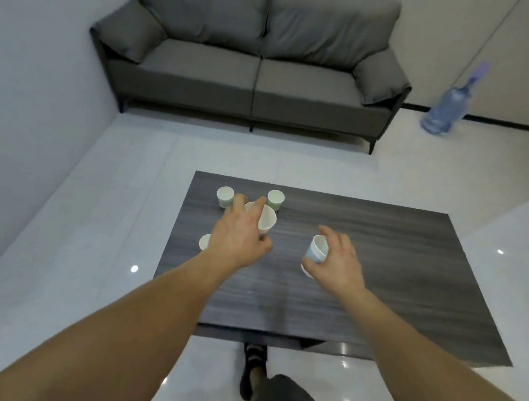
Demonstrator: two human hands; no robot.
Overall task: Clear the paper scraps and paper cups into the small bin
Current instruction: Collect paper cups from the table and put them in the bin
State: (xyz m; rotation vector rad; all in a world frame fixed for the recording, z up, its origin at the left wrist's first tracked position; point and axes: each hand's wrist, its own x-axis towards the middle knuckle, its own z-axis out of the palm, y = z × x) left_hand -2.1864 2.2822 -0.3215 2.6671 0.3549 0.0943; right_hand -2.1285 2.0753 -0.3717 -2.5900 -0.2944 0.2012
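1. The left hand [243, 233] is curled round a white cup [267, 220], which it holds tilted above the table [387, 270], mouth toward about 2 o'clock.
2. The right hand [336, 264] grips a pale blue cup [317, 249], also tilted. A white edge shows under its thumb, but I cannot tell whether that is a second cup.
3. Three cups stand upright on the table, all on the left hand's side:
   - the far-left cup [225, 197], at 11 o'clock just beyond its fingertips;
   - the far-right cup [276, 200], at 1 o'clock just beyond them;
   - the near cup [204, 242], at 9 o'clock, half hidden by the hand.
4. The right hand is well apart from all three, so the left looks the likelier one to gather them, perhaps by nesting its cup into one of them.
5. No bin or paper scraps are in view. The bin must lie outside the frame, so both loads need carrying off the table.
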